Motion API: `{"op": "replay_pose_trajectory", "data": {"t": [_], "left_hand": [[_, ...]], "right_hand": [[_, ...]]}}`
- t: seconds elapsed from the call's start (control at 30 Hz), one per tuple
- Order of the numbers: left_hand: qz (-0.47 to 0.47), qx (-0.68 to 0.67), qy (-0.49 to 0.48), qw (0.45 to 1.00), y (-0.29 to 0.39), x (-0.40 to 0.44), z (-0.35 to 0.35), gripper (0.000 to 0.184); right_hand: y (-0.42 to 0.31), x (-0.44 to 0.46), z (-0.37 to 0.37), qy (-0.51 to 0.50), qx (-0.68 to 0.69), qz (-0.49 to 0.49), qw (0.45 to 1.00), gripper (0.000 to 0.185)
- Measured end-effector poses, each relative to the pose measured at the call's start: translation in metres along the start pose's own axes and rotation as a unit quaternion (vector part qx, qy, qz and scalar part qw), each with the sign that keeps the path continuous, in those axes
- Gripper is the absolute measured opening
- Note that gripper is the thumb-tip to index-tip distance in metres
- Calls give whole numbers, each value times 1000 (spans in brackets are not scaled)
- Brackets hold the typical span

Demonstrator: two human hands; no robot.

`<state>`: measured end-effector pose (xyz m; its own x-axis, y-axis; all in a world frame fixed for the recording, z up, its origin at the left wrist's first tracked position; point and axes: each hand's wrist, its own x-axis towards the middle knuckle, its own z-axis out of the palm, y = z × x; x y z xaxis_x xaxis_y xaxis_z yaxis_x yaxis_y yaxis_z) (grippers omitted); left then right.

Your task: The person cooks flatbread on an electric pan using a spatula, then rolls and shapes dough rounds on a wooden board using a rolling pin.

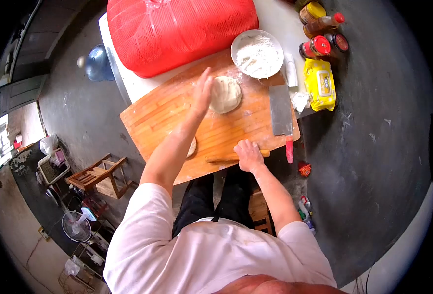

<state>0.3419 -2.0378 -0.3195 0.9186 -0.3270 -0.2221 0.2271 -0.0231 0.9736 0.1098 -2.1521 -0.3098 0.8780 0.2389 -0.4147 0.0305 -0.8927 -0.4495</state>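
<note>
A round, flattened piece of dough (226,95) lies on the wooden board (157,117). My left hand (204,90) is at its left edge, fingers stretched out and seen edge-on; whether it touches the dough is unclear. Near the board's front edge my right hand (249,154) has its fingers wrapped over a wooden rolling pin (221,158). Another pale dough piece (192,147) shows partly beside my left forearm, which hides the rest. Beyond the round dough stands a bowl of flour (257,54). A cleaver (280,112) with a red handle rests at the board's right.
A big red woven cover (182,29) sits behind the board on the white table (116,63). Jars and a bottle (323,23) stand at the back right, near a yellow wipes pack (320,85). A wooden stool (101,176) is on the floor at left.
</note>
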Motion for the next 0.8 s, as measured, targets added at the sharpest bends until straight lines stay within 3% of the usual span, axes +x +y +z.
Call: {"op": "replay_pose_trajectory", "data": {"t": [0.07, 0.13, 0.23, 0.27, 0.33, 0.47, 0.53, 0.67, 0.7, 0.73, 0.77, 0.8], "left_hand": [[-10, 266, 34, 963, -1, 8, -18, 51], [-52, 334, -7, 941, 4, 21, -14, 49], [-125, 541, -7, 831, 8, 35, 8, 53], [-124, 540, -6, 832, 7, 37, 7, 53], [-202, 472, -150, 845, 3, 38, 0, 47], [-183, 349, -145, 908, -30, 16, -26, 37], [-175, 56, 50, 982, -23, -6, -33, 39], [-267, 19, 129, 955, -5, -30, -38, 41], [-138, 264, 191, 935, -7, -32, -33, 46], [-1, 488, 238, 840, -8, -31, -30, 51], [56, 501, 141, 852, -7, -26, -36, 64], [54, 500, 143, 852, -10, -20, -34, 64]], "right_hand": [[-1, 1, -1, 2, -19, -6, 1000, 18], [-1, 0, 2, 0, -12, -1, 1000, 17], [-1, 0, 3, 25, -1, -1, 1000, 17], [-1, 0, 3, 22, 0, 2, 1000, 17], [-2, -1, 1, 17, 1, 4, 1000, 17], [-3, 0, -2, 15, 3, 4, 1000, 18], [-3, 0, -1, 14, 3, 1, 1000, 18], [-3, 0, -3, 8, -3, 3, 1000, 17], [-3, 0, -3, 6, -6, 6, 1000, 16], [-4, 1, -4, 5, -7, 4, 1000, 16], [-4, 1, -5, -1, -9, 4, 1000, 16], [-3, 1, -6, -8, -13, 3, 1000, 16]]}}
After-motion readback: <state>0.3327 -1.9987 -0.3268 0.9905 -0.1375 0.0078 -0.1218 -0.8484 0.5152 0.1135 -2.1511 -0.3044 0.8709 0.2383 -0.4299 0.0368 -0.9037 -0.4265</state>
